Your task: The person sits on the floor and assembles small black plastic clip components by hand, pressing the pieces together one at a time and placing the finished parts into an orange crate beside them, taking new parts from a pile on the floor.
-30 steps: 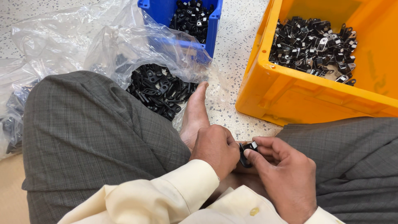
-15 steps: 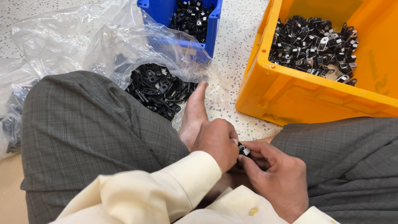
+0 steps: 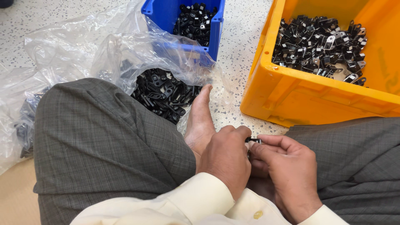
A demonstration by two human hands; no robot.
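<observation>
I see both hands meeting low in my lap: left hand (image 3: 227,160) and right hand (image 3: 285,175) pinching one small black metal clip (image 3: 253,140) between fingertips, just below the orange plastic bin (image 3: 300,98).

The left hand (image 3: 227,160) and right hand (image 3: 285,175) meet low in the middle, between the two knees, touching a small clip (image 3: 253,140) between their fingertips. A bare foot (image 3: 200,121) lies just left of the left hand. Beyond the foot, a pile of loose clips (image 3: 164,93) sits in an opened plastic bag (image 3: 79,54) on the floor (image 3: 239,46). Behind that bag stands a small bin (image 3: 214,31) holding clips. To the right, just behind the right knee, stands a large crate (image 3: 300,98) with a heap of metal clips (image 3: 321,46) inside.
</observation>
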